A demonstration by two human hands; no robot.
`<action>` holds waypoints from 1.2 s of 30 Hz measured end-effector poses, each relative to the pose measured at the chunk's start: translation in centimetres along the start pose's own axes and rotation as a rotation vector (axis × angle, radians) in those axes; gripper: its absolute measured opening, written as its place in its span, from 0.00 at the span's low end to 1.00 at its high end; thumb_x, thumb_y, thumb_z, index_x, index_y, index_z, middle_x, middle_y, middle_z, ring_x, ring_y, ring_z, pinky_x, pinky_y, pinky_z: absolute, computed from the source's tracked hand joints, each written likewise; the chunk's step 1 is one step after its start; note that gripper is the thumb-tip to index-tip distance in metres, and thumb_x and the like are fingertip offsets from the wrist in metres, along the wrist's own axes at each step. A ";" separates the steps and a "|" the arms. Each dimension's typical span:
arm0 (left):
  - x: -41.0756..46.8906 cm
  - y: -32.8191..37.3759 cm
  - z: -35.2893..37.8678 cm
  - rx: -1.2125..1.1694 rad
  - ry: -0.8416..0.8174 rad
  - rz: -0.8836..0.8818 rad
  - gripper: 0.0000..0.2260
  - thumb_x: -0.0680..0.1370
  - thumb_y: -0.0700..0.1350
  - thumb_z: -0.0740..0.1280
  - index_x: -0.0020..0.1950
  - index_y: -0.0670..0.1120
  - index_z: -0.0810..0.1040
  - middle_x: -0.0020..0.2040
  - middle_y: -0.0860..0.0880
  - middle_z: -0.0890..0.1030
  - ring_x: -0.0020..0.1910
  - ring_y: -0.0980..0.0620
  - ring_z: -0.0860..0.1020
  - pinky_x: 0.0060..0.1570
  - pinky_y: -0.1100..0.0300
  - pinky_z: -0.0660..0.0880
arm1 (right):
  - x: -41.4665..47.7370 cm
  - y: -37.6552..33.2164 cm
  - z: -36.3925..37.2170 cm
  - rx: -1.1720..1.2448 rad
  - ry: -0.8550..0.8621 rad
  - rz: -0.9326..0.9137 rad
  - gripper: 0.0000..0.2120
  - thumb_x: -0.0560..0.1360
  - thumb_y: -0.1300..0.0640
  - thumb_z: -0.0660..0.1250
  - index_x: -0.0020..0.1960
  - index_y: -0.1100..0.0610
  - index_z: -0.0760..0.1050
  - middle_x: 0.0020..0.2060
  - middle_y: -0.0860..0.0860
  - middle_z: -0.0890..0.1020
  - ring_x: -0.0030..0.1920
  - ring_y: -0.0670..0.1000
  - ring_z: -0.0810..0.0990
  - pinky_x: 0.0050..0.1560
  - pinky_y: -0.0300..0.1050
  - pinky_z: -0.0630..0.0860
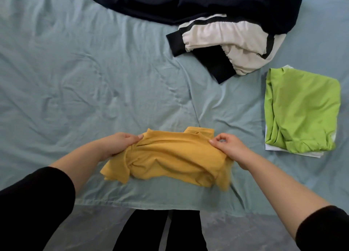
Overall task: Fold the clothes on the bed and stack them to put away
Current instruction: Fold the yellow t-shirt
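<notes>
The fingers (135, 137) of the left hand (119, 145) are curled over the left end of the yellow shirt (175, 160), and the right end is pinched between the thumb and fingertips of the right hand (230, 148) — both hands are closed on the cloth. The shirt is held bunched and half folded just inside the near edge of the bed (75, 71), about midway along it; its lower right corner is blurred.

The fold in hand would be done best if the cloth were drawn taut between the two grips, laid flat and smoothed, with the loose sleeve at the left tucked in before the last fold is made — so that its outline matches the stack.

That stack, a folded green shirt (302, 111) on a white piece (272, 149), lies by the right edge. Unfolded black-and-white clothing (226, 42) lies beyond it, and a large dark garment (188, 1) is spread along the far edge.
</notes>
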State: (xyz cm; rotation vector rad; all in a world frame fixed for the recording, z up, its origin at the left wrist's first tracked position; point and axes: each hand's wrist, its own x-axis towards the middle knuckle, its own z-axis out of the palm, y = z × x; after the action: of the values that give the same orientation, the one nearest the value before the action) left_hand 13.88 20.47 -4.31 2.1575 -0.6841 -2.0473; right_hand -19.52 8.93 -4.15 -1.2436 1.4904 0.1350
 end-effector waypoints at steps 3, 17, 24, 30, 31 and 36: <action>1.2 0.4 0.2 -0.107 0.181 0.126 0.16 0.82 0.52 0.59 0.56 0.45 0.82 0.49 0.46 0.83 0.42 0.51 0.78 0.42 0.61 0.72 | 1.1 -0.1 -0.2 0.019 0.096 -0.056 0.08 0.75 0.52 0.70 0.42 0.56 0.77 0.32 0.51 0.74 0.31 0.46 0.69 0.29 0.33 0.66; 3.8 -0.3 1.6 0.402 0.542 0.322 0.08 0.79 0.45 0.63 0.54 0.49 0.81 0.51 0.49 0.83 0.54 0.46 0.79 0.47 0.58 0.72 | 4.6 -0.2 -0.4 -0.320 0.243 -0.112 0.04 0.75 0.54 0.69 0.45 0.54 0.76 0.34 0.48 0.75 0.41 0.52 0.75 0.41 0.42 0.67; 3.9 5.3 -4.8 0.211 0.675 0.352 0.12 0.82 0.39 0.58 0.56 0.41 0.81 0.57 0.40 0.81 0.58 0.42 0.76 0.51 0.58 0.68 | 6.4 -7.9 -2.6 -0.475 0.344 -0.340 0.06 0.78 0.53 0.64 0.49 0.54 0.77 0.37 0.51 0.77 0.44 0.57 0.77 0.43 0.49 0.72; 6.1 9.1 -7.7 0.006 0.718 0.346 0.14 0.81 0.43 0.60 0.65 0.45 0.76 0.61 0.42 0.79 0.53 0.46 0.77 0.48 0.60 0.69 | 9.6 -12.5 -3.0 -0.405 0.512 -0.343 0.15 0.77 0.53 0.64 0.63 0.53 0.73 0.57 0.55 0.76 0.57 0.57 0.76 0.57 0.50 0.71; 6.4 8.6 -7.4 0.003 0.711 0.323 0.15 0.81 0.44 0.61 0.68 0.45 0.73 0.63 0.43 0.77 0.56 0.47 0.76 0.52 0.58 0.71 | 9.5 -12.1 -2.5 -0.390 0.508 -0.335 0.19 0.76 0.53 0.65 0.66 0.53 0.71 0.60 0.56 0.74 0.60 0.56 0.74 0.60 0.50 0.70; 5.1 1.2 -1.1 -0.075 0.826 0.109 0.28 0.74 0.53 0.71 0.66 0.40 0.68 0.63 0.38 0.71 0.63 0.39 0.71 0.64 0.50 0.67 | 5.5 -4.7 1.8 -0.134 0.496 -0.193 0.19 0.73 0.56 0.71 0.60 0.60 0.72 0.51 0.55 0.75 0.51 0.54 0.75 0.58 0.50 0.72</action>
State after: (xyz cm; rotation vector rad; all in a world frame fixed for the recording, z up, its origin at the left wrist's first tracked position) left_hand 14.66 17.18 -8.51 2.5282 -0.5604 -0.9398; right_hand -13.90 4.74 -6.60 -1.6006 1.7890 -0.2211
